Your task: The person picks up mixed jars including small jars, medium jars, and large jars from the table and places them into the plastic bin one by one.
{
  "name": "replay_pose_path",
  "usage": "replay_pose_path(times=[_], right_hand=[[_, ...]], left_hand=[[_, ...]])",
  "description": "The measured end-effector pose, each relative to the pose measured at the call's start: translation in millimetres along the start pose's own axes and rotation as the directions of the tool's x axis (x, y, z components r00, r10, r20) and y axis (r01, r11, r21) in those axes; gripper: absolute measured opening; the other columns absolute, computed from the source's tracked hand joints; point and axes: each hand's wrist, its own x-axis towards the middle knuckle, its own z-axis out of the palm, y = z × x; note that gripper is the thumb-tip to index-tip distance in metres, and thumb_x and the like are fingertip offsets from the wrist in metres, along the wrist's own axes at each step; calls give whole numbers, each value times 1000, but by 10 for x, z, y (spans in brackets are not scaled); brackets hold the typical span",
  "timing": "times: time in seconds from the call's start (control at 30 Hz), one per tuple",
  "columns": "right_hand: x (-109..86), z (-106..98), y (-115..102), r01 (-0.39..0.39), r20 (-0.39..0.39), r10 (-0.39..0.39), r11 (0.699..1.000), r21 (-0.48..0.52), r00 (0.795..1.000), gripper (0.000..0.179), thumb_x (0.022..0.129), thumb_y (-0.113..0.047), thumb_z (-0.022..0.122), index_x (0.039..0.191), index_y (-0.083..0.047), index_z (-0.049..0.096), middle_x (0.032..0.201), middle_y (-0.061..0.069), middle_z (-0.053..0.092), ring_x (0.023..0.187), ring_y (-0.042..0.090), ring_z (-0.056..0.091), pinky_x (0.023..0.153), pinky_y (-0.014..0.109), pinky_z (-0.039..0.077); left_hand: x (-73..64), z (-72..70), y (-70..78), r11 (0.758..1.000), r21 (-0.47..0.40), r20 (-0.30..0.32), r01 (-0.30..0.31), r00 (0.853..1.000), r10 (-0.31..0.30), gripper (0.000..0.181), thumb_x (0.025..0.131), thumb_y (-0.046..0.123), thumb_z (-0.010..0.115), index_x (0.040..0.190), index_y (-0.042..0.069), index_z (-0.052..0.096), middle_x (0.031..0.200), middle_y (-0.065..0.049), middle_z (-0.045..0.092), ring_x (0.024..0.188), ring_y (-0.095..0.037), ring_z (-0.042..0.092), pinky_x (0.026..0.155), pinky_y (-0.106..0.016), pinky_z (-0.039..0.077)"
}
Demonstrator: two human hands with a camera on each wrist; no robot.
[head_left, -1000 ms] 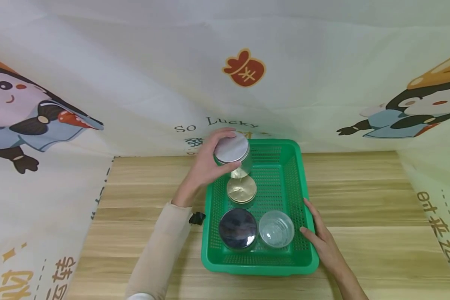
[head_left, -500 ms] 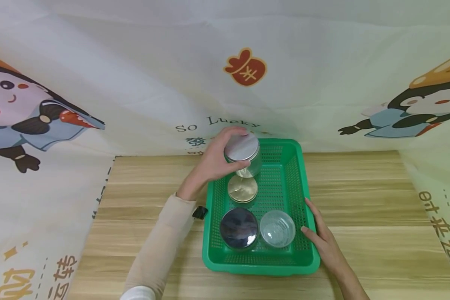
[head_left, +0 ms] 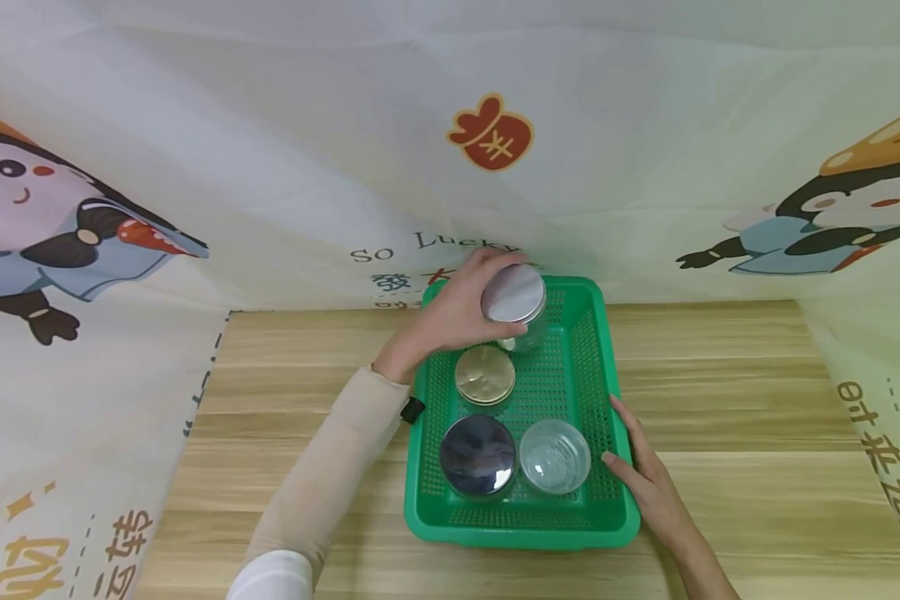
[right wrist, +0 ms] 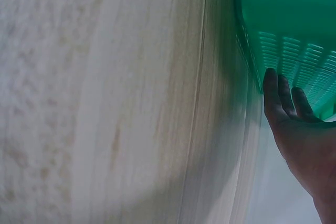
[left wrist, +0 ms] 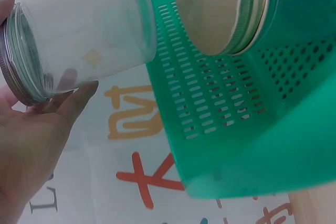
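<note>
In the head view, my left hand grips a clear jar by its silver screw lid, fingers on the far side and thumb on the near side. The jar is over the back part of a green plastic basket. The left wrist view shows the jar's transparent body, with the basket wall beside it. My right hand holds the basket's right side, its thumb over the rim and its fingers against the outer wall.
Inside the basket stand a gold-lidded jar, a dark, shiny-topped jar and a clear round container. The basket sits on a wood-grain table. A printed white cloth rises right behind it.
My left hand has carried the silver-lidded jar to the right across the back of the basket. The right hand has stayed on the basket's rim.
</note>
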Motion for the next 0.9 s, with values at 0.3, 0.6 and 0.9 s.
replay_pose_path(times=[0.3, 0.6, 0.9], right_hand=[[-3, 5, 15, 0, -7, 0, 1000, -16, 1000, 66, 104, -12, 49, 160, -29, 18, 164, 11, 15, 143, 41, 24, 99, 10, 32], [12, -5, 5, -5, -10, 5, 1000, -16, 1000, 66, 104, -13, 49, 160, -28, 19, 164, 11, 16, 144, 24, 26, 100, 10, 31], [1, 3, 6, -8, -11, 7, 1000, -26, 1000, 66, 104, -13, 49, 160, -28, 18, 164, 12, 16, 143, 36, 26, 99, 11, 32]], left_hand=[[95, 88, -2, 1000, 12, 27, -18, 999, 18, 78, 74, 37, 87, 141, 21, 50, 138, -6, 45, 119, -21, 47, 94, -39, 46], [164, 147, -33, 998, 26, 65, -62, 996, 60, 78, 74, 39, 87, 141, 20, 52, 135, -3, 49, 117, -17, 49, 92, -34, 47], [217, 309, -74, 999, 20, 176, -41, 984, 37, 80, 76, 31, 86, 145, 15, 48, 142, -5, 46, 125, -18, 46, 98, -33, 44]])
